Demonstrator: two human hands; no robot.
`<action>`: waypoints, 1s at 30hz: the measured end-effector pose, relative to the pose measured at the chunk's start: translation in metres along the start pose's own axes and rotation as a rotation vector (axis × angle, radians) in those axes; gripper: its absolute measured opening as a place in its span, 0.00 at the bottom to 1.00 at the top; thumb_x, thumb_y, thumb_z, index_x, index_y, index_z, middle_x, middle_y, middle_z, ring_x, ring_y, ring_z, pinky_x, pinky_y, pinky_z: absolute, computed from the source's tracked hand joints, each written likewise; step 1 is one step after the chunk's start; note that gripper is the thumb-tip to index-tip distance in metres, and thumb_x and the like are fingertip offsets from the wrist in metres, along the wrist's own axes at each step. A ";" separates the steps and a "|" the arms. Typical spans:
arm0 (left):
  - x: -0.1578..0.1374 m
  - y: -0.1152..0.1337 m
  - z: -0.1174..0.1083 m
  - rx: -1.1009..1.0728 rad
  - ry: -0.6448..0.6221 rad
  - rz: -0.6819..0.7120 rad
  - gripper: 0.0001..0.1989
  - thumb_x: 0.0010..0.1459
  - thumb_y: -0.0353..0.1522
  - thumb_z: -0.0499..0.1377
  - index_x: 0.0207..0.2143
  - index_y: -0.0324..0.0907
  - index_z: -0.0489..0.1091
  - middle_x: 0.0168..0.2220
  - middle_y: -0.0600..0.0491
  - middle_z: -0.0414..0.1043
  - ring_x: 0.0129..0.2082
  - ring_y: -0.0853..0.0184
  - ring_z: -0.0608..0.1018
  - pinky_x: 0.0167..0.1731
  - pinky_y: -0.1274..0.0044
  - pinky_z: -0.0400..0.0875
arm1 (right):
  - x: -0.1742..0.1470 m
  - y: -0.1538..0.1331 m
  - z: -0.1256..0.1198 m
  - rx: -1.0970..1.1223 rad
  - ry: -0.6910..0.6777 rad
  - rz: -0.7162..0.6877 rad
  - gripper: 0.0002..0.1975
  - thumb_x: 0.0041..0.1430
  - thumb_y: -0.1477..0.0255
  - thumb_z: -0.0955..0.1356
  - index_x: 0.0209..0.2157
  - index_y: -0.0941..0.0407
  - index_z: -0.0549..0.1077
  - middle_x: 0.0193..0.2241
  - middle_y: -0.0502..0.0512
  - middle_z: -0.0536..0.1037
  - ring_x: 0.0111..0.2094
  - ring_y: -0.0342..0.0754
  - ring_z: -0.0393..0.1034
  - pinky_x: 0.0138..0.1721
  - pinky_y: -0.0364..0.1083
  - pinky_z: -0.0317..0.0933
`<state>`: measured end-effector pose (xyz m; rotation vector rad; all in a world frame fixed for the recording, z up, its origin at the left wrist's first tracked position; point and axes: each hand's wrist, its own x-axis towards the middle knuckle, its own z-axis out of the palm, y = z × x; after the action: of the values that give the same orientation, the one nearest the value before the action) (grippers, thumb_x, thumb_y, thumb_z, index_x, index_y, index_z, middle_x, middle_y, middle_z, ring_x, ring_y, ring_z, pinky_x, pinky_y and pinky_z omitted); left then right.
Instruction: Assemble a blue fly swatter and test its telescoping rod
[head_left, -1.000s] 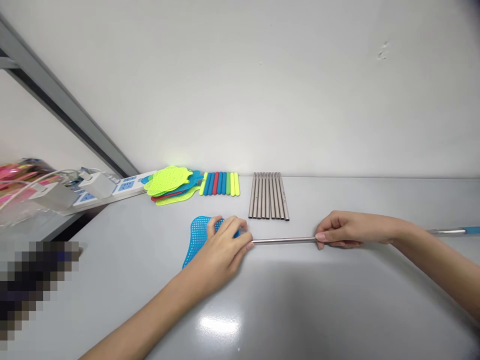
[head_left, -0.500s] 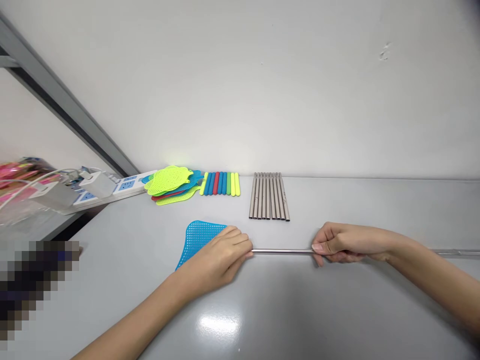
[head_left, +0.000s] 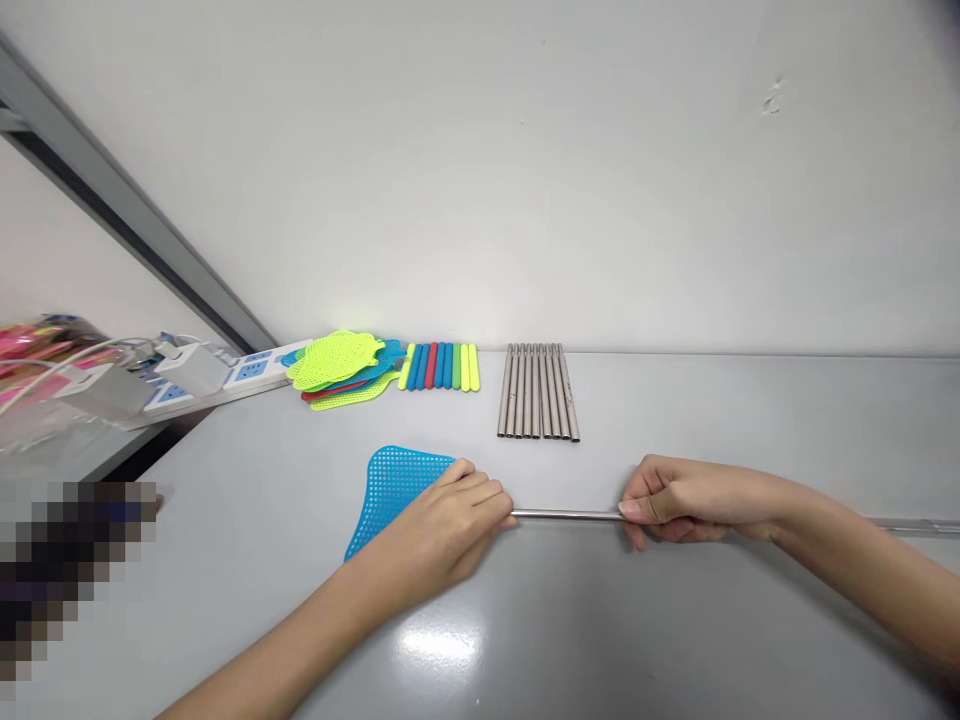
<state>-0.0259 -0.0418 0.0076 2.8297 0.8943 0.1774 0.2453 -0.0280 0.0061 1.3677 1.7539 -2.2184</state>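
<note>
My left hand is clamped on the mesh at its right end; my right hand pinches the rod, right of the mesh. Fitting step, I judge; needs straight alignment.

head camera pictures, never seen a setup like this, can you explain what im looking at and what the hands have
There is no machine here: a person works with two bare hands. All the pictures come from one camera worn on that person's head, looking forward and down. The left hand is closed where a blue mesh and a metal rod come together, so the join is hidden. The right hand pinches the rod farther along. Behind them, on the grey table, are a pile of mesh heads, a row of coloured sticks and a row of metal tubes. A power strip lies off to the left.
</note>
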 end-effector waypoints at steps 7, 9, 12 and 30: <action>-0.001 0.004 0.002 0.011 0.039 0.022 0.13 0.61 0.28 0.41 0.27 0.40 0.60 0.24 0.55 0.59 0.25 0.71 0.61 0.33 0.75 0.56 | 0.001 -0.004 0.009 0.064 -0.016 0.025 0.15 0.52 0.64 0.63 0.25 0.61 0.72 0.12 0.42 0.51 0.13 0.34 0.38 0.12 0.39 0.31; -0.001 0.005 0.001 0.008 0.040 0.022 0.12 0.60 0.28 0.41 0.27 0.40 0.60 0.24 0.55 0.59 0.25 0.71 0.61 0.33 0.75 0.56 | 0.000 -0.006 0.011 0.063 -0.011 0.034 0.15 0.52 0.64 0.63 0.25 0.61 0.72 0.12 0.42 0.51 0.12 0.34 0.38 0.12 0.39 0.31; 0.000 0.006 0.001 0.012 0.019 0.013 0.11 0.60 0.28 0.42 0.27 0.39 0.60 0.24 0.55 0.59 0.25 0.71 0.61 0.34 0.76 0.56 | -0.001 -0.007 0.014 0.060 -0.006 0.042 0.15 0.52 0.64 0.63 0.26 0.61 0.72 0.12 0.42 0.51 0.13 0.35 0.38 0.12 0.39 0.31; -0.002 0.014 0.003 0.039 0.003 0.015 0.12 0.61 0.29 0.42 0.26 0.39 0.58 0.23 0.56 0.59 0.24 0.72 0.61 0.33 0.76 0.54 | -0.002 -0.008 0.022 0.098 -0.002 0.049 0.15 0.53 0.64 0.63 0.30 0.61 0.74 0.13 0.43 0.53 0.13 0.34 0.39 0.12 0.38 0.32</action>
<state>-0.0192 -0.0544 0.0068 2.8736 0.8869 0.1677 0.2288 -0.0437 0.0136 1.4100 1.6126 -2.3071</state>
